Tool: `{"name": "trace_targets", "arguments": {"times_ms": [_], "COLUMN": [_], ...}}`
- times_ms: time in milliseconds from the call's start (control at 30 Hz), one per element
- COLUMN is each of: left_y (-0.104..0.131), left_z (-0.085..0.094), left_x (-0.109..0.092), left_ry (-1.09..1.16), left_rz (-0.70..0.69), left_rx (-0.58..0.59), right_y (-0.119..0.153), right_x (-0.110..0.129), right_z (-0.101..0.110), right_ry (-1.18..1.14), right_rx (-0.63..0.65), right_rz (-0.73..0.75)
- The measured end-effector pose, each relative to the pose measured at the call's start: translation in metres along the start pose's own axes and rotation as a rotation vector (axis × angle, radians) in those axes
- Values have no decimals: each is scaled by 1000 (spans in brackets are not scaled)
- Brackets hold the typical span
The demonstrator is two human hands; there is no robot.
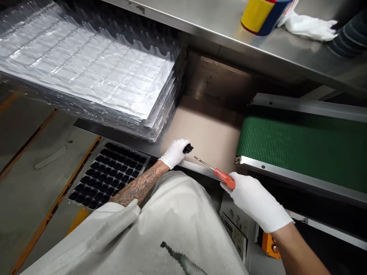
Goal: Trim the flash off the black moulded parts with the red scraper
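My left hand (pixel 174 152) pinches a small black part (pixel 188 148) clear over the desk (pixel 206 133); my right hand (pixel 255 200) fingers grip the screwdriver (pixel 216 172), tip aimed at it.

No readable text, brand, number or sign anywhere. Yellow-blue can (pixel 265 15) on steel shelf (pixel 218 28): print cut off by frame edge, illegible. White label panel (pixel 237 229) below conveyor (pixel 301 147): small dark marks, too blurred to read. Dark print on white garment (pixel 177 229): shape only, no letters.
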State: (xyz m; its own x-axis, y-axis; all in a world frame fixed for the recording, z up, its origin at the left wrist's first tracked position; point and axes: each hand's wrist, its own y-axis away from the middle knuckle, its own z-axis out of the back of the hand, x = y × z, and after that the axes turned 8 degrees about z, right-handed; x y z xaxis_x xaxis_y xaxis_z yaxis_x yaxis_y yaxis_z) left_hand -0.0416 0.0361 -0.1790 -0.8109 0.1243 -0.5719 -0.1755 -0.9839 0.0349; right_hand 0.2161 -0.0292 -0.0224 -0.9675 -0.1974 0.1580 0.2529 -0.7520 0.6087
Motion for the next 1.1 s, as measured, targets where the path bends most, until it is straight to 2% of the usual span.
{"name": "trace_targets", "arguments": {"times_ms": [67, 167, 267, 400, 467, 567, 667, 767, 833, 933, 1033, 1100], "left_y": [7, 16, 22, 21, 17, 12, 8, 7, 7, 9, 12, 14], "left_z": [2, 3, 3, -1, -3, -4, -2, 1, 2, 5, 11, 17], "left_x": [5, 10, 14, 16, 16, 14, 8, 1, -3, -6, -8, -8], "left_ry": [17, 185, 402, 508, 522, 510, 464, 465, 538, 764, 979, 1048], "left_rz": [-34, -38, 9, 101, 107, 102, 63, 76, 108, 185, 277, 284], "left_rx": [2, -39, -72, -78, -45, -10, 61, 118, 139, 185, 281, 341], "right_y": [-5, -13, -15, -10, -6, -3, -1, -1, -1, 2, 4, 4], "right_x": [2, -4, -12, -12, -9, -6, -8, -12, -15, -17, -19, -20], "right_z": [6, 6, 3, 0, -1, -5, -11, -14, -14, -10, -6, -4], "right_ry": [54, 74, 48, -12, -40, -48, -94, -120, -149, -173, -193, -210], "right_rx": [-12, -10, 0, 8, 24, -18, -28, -10, 9, -16, -29, -14], "right_rz": [49, 70, 58, 37, 37, 14, 52, 19, -18, -32, -21, 2]}}
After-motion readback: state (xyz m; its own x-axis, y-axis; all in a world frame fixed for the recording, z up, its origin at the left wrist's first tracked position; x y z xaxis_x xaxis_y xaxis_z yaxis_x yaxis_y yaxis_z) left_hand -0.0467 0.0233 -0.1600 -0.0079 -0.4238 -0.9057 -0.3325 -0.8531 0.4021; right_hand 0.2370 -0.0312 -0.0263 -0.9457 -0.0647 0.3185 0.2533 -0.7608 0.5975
